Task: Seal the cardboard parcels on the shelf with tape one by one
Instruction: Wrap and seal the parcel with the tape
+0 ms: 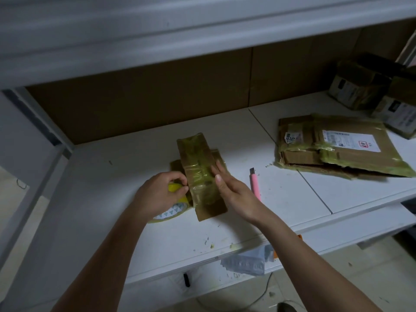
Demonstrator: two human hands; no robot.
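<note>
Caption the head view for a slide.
Left hand grips tape roll; right hand presses taped cardboard parcel on shelf.

The left grip [162,194] covers most of the tape roll [173,211]; far right of it, stacked boxes [369,91] blur into shadow.

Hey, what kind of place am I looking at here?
Probably a parcel packing or sorting spot: a white shelf holds taped cardboard parcels, a tape roll and a pink utility knife.
</note>
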